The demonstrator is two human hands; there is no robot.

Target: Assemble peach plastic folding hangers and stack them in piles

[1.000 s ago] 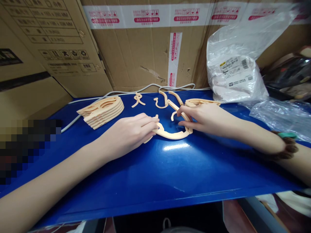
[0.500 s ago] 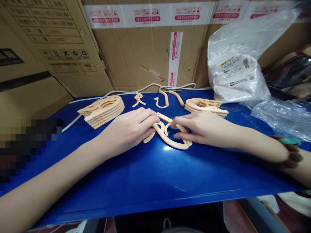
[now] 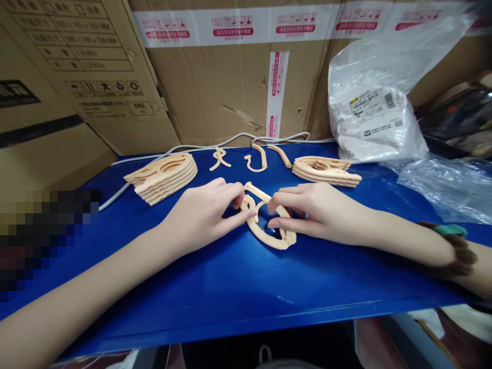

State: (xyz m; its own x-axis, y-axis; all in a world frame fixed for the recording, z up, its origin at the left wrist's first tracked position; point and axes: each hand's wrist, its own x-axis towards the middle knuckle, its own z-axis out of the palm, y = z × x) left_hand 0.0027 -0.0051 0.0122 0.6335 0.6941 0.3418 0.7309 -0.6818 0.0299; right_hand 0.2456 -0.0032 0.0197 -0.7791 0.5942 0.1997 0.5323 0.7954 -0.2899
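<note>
A beige folding clothes hanger (image 3: 267, 239) lies partly folded on the blue table between my hands. My left hand (image 3: 209, 212) pinches its left end, with the thumb on top near the curved hook piece. From the other side, my right hand (image 3: 317, 210) curls its fingers over the hanger's right arm, thumb and forefinger slightly apart at the tips. The fingers cover part of the hanger's right side. Beyond my hands are loose hanger parts: a crossed pair of small pieces (image 3: 220, 158), a hook-shaped part (image 3: 263, 157) and a curved arm (image 3: 280, 155).
Stacks of folded hangers stand at left (image 3: 169, 177) and right (image 3: 326, 174) on the blue table (image 3: 230, 297). A grey-white cable (image 3: 234, 136) runs along the back, before cardboard boxes (image 3: 215, 82). A white plastic parcel bag (image 3: 374, 113) and clear plastic film (image 3: 449, 187) sit at right.
The hanger has shifted slightly toward me and to the left. A small curved piece that stuck out under my left hand is no longer seen there. My left thumb has moved onto the hanger.
</note>
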